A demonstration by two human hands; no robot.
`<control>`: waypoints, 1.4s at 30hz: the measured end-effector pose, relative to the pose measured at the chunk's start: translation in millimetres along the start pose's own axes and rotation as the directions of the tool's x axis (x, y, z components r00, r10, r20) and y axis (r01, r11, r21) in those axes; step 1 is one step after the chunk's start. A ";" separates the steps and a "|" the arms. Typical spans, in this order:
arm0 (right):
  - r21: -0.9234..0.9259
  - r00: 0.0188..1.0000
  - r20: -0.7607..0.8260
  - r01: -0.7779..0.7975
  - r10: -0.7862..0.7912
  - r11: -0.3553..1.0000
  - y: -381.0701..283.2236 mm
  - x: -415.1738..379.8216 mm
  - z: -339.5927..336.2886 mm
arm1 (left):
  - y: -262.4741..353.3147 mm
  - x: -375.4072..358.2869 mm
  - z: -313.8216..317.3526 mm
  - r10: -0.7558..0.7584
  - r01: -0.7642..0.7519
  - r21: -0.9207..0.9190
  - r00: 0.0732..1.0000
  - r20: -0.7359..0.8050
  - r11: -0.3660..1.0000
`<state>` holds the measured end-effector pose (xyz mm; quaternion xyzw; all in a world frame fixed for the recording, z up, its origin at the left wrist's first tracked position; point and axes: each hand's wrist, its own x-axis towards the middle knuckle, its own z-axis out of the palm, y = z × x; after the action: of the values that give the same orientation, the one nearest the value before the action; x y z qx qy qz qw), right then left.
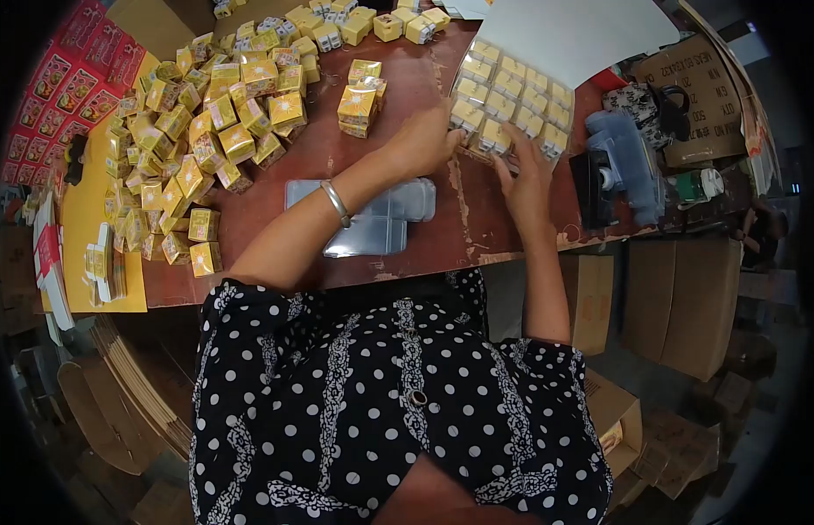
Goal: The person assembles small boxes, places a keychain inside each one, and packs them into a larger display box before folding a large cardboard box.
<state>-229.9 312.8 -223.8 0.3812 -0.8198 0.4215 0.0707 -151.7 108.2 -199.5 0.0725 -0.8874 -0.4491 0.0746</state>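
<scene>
A clear plastic tray with rows of small yellow-and-white blocks lies at the back right of the red-brown table. My left hand, below the bracelet-wearing wrist in reach, is closed on the tray's near left corner; its fingertips are partly hidden. At the near edge, my right hand has its thumb and fingers around the rim, fingers over the front blocks. Below my left forearm lie empty clear plastic cases. A short stack of yellow wrapped boxes stands left of my left hand.
Many yellow wrapped boxes are piled at the left. More blocks line the back. Blue-tinted plastic pieces, a green-and-white roll and a brown carton are at the right. Red printed sheets stand far left.
</scene>
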 end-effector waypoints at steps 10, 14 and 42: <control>-0.222 0.999 0.033 -0.005 0.013 0.975 -28.4 -10.2 -12.9 | 3.1 -46.7 -54.5 0.069 -0.069 0.093 0.998 -0.003 0.993; -0.028 0.979 -0.149 -0.143 0.138 0.989 -53.9 -32.2 -31.0 | -15.8 -113.7 -108.5 0.159 -0.207 0.272 0.969 0.188 0.940; 0.507 0.508 0.851 -0.725 -0.134 0.466 -185.7 -36.6 -7.2 | 29.3 -240.1 -82.6 0.302 -0.170 0.532 0.938 -0.170 0.829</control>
<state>-78.6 273.1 -116.9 0.3345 -0.5052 0.5377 -0.5863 97.8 107.4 -143.7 0.0339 -0.9599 -0.1729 0.2179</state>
